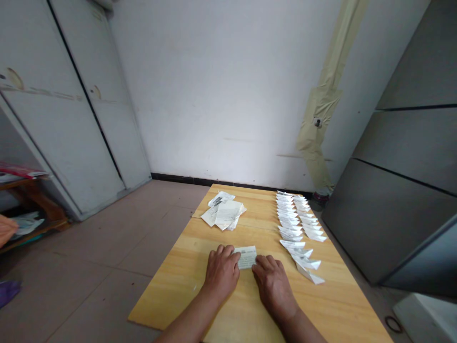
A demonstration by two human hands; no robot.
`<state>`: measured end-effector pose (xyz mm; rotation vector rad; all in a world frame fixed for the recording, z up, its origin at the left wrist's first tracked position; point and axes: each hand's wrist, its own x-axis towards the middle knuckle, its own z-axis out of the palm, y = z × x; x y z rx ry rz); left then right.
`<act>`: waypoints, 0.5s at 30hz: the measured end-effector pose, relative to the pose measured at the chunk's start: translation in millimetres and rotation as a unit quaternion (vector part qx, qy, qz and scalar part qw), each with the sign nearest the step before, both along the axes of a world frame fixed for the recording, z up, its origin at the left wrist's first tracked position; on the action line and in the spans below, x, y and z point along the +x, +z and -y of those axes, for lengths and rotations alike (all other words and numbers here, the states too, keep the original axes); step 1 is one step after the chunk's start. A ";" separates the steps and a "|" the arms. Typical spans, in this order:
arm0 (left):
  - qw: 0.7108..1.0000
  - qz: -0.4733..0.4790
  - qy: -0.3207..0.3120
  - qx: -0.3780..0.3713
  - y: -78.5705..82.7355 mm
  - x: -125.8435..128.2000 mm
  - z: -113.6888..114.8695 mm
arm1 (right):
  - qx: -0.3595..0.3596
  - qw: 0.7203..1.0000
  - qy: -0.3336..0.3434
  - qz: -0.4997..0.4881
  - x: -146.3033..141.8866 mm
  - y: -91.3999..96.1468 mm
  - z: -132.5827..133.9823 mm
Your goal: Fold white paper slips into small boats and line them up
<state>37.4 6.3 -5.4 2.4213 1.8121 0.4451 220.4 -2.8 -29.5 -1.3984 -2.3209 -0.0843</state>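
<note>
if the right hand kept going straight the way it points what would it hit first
Most likely the small printed paper slip, just ahead of the right hand and its fingers; the exact gap is hard to judge from here.
</note>
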 end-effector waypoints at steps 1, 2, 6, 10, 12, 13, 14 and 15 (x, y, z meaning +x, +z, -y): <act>1.000 -0.001 0.002 0.002 0.5 -1.9 0.0 | 0.001 1.000 0.002 -0.003 -1.1 -0.2 -0.1; 1.000 -0.002 0.005 0.004 1.4 -3.4 0.3 | 0.001 1.000 0.006 -0.006 -2.0 -0.2 -0.2; 1.000 -0.014 -0.009 0.013 6.3 1.6 7.9 | -0.003 1.000 0.011 -0.013 -4.2 0.0 -0.7; 0.998 0.017 -0.059 0.005 1.9 24.5 24.0 | -0.015 0.999 0.012 -0.027 -4.7 -0.8 -1.0; 0.998 0.036 -0.044 -0.001 -3.3 34.9 31.0 | -0.022 0.999 0.009 -0.027 -4.6 -0.9 -1.1; 0.998 0.041 -0.039 -0.007 -5.6 38.4 33.5 | -0.023 0.999 0.008 -0.024 -4.5 -0.8 -1.1; 0.999 0.043 -0.032 -0.009 -7.4 40.4 35.3 | -0.023 0.999 0.006 -0.021 -4.5 -0.6 -1.2; 0.999 0.043 -0.027 -0.012 -8.5 41.2 36.4 | -0.021 1.000 0.005 -0.017 -4.4 -0.3 -1.2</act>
